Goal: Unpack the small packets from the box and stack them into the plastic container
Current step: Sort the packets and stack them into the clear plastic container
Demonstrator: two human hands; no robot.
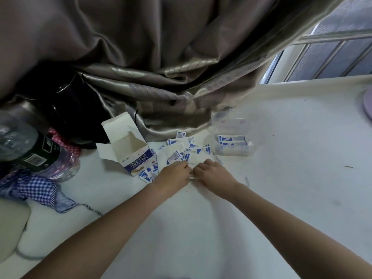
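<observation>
I have both hands low on the surface (281,137), side by side and almost touching: the left hand (174,174) and the right hand (211,172) are curled, fingers bent down, and between them a thin white edge shows, probably a few packets (181,152) that I square together, but I cannot tell how many or how firmly. Just beyond my fingers the other packets lie scattered, some overlapping. The box (128,150) stands open just left of the left hand, apparently empty. The container (233,146) is beyond and to the right of the right hand, with some packets already stacked inside. The risk I see: the packets are thin and slippery, so a loose pinch can let the little stack fan out when I lift it. Also the curtain (161,77) hangs close behind the container and my arm may brush it.
</observation>
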